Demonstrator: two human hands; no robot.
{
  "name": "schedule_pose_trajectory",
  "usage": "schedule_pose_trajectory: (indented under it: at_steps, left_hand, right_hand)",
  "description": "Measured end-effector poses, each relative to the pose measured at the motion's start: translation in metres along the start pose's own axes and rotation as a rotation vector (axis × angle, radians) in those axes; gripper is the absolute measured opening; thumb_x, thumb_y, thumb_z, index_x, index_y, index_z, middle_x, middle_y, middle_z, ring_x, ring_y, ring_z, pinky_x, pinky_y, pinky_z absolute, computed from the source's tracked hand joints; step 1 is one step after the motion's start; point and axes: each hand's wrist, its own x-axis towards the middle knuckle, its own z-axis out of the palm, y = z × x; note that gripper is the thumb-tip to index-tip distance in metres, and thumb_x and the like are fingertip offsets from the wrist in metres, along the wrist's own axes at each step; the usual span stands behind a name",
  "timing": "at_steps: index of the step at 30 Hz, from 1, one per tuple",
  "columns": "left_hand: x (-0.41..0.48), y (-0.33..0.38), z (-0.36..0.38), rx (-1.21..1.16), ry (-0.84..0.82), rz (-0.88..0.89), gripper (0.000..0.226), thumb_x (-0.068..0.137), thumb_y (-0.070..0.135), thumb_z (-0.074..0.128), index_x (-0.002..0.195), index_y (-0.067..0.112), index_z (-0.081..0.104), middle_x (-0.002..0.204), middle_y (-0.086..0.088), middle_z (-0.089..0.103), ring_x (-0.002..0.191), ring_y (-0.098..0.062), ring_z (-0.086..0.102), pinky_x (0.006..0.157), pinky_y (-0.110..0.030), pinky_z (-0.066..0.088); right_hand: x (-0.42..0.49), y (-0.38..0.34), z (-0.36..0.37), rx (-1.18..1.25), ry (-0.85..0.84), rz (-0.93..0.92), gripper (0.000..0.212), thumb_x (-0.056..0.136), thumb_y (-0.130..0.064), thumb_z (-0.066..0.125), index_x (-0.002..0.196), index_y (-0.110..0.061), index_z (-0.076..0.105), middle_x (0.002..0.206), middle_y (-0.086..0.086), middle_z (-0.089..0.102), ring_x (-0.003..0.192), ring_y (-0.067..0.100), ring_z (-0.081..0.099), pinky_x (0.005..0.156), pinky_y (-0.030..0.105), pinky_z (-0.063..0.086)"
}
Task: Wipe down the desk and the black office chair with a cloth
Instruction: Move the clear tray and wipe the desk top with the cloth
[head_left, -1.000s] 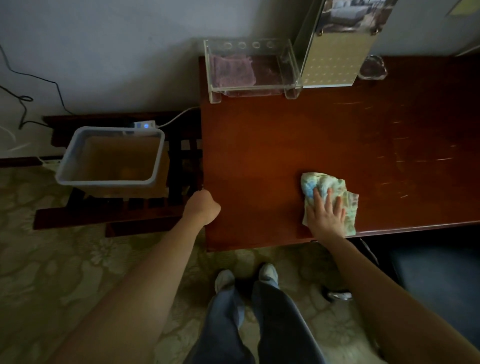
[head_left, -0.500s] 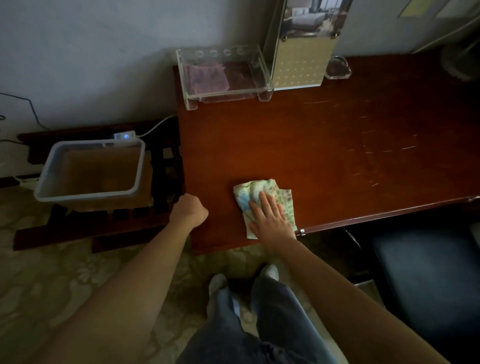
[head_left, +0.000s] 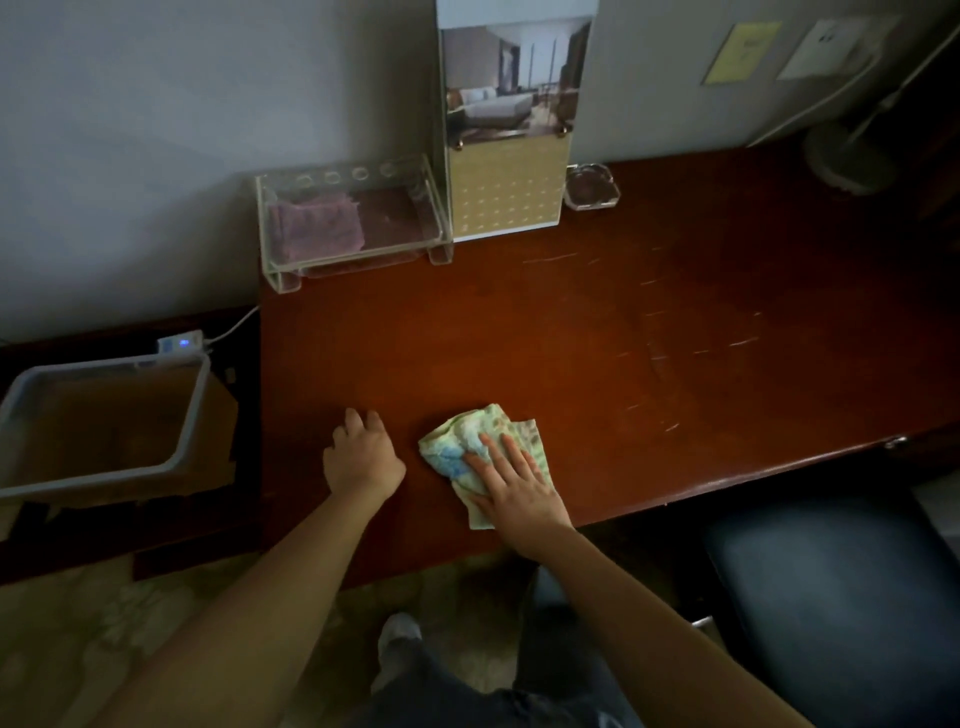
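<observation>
A crumpled green, white and blue cloth lies on the reddish-brown wooden desk, near its front edge. My right hand presses flat on the cloth with fingers spread. My left hand rests on the desk just left of the cloth, fingers curled loosely, holding nothing. The black office chair shows its dark seat at the lower right, partly under the desk's front edge.
A clear acrylic tray with a pink cloth, a picture stand, a glass ashtray and a lamp base line the desk's back. A grey bin and a power strip sit left of the desk.
My right hand has slid the cloth leftward along the desk's front. My left hand moved from the desk's left corner onto the top, next to the cloth.
</observation>
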Motion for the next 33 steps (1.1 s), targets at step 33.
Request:
schedule_pose_trajectory:
  at_steps: [33]
  left_hand:
    - [0.029, 0.200, -0.020, -0.038, -0.265, -0.058, 0.076, 0.089, 0.014, 0.050, 0.149, 0.002, 0.006, 0.158, -0.016, -0.003, 0.126, -0.032, 0.047, 0.097, -0.040, 0.048]
  right_hand:
    - [-0.013, 0.234, -0.051, 0.023, 0.003, 0.014, 0.070, 0.077, -0.052, -0.015, 0.144, -0.034, -0.018, 0.153, 0.001, -0.022, 0.136, 0.031, -0.028, 0.116, 0.043, -0.011]
